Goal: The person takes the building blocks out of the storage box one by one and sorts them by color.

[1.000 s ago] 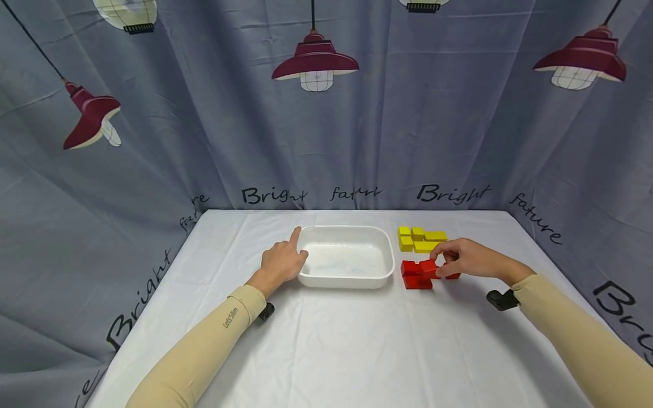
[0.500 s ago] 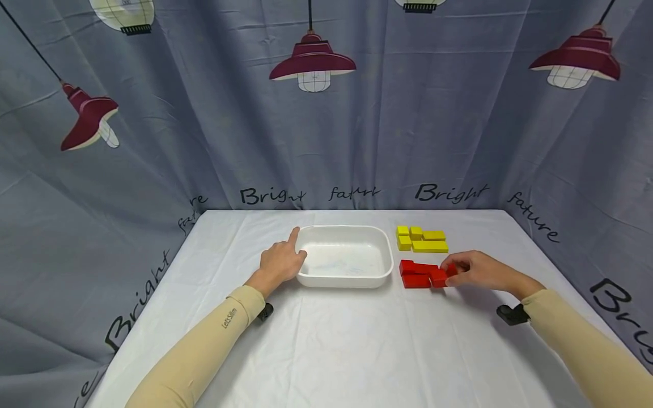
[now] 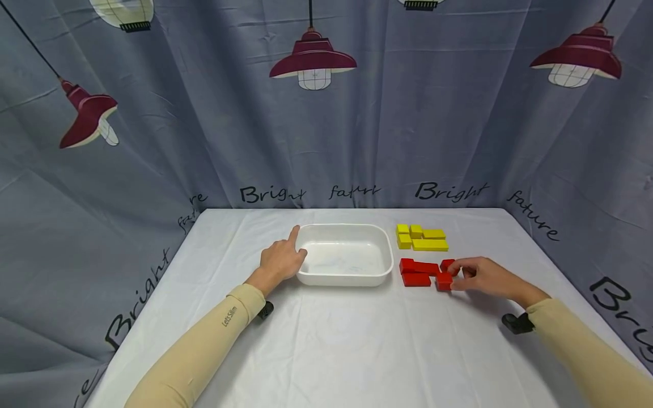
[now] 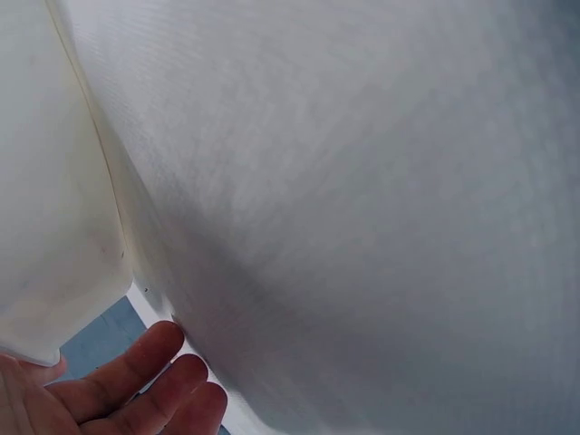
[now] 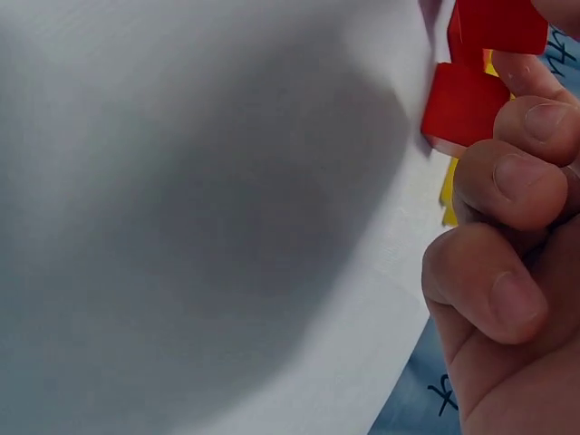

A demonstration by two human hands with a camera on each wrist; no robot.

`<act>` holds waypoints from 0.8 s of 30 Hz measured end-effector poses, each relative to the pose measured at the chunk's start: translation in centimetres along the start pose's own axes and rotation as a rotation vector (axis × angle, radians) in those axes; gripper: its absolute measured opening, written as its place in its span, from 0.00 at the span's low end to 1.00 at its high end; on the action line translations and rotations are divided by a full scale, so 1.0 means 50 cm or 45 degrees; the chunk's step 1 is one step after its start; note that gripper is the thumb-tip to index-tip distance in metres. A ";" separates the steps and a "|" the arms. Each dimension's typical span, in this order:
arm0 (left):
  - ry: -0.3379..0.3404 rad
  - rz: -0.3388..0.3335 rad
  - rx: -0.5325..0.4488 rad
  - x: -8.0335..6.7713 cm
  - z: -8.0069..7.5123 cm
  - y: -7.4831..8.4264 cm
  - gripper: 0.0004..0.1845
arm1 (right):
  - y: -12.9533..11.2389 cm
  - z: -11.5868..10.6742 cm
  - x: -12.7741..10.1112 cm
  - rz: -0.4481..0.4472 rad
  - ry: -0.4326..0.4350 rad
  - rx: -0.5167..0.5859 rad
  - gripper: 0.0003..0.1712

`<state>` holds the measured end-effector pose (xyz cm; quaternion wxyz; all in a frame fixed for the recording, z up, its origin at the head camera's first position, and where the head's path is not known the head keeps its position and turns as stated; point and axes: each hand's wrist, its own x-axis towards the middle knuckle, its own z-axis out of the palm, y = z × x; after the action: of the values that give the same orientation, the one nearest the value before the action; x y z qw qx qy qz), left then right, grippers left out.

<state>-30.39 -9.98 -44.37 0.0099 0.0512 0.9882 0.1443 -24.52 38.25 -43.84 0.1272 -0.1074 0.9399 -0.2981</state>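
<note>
Centre: white plastic tray (image 3: 388, 266) on the cloth-covered table (image 3: 326, 351).
Right of tray: red wooden blocks (image 3: 415, 273); yellow wooden blocks (image 3: 422, 238) behind them.

I see yellow blocks (image 3: 422, 239) on the white-clothed counter (image 3: 357, 340) — lamp-printed grey curtain (image 3: 204, 113) behind.

The words "Bright" and "future" repeat in black script along the grey curtain (image 3: 459, 141) behind and beside the table, partly lost in folds. The left sleeve (image 3: 204, 345) carries the small brand mark "Let'Slim", near the wrist.
</note>
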 end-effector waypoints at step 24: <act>-0.033 -0.007 0.011 -0.001 0.000 -0.001 0.39 | 0.010 0.025 -0.018 0.079 0.080 -0.072 0.24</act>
<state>-30.33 -10.06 -44.38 0.0227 0.0503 0.9887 0.1393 -23.34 38.24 -44.94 0.1037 -0.0725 0.9543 -0.2706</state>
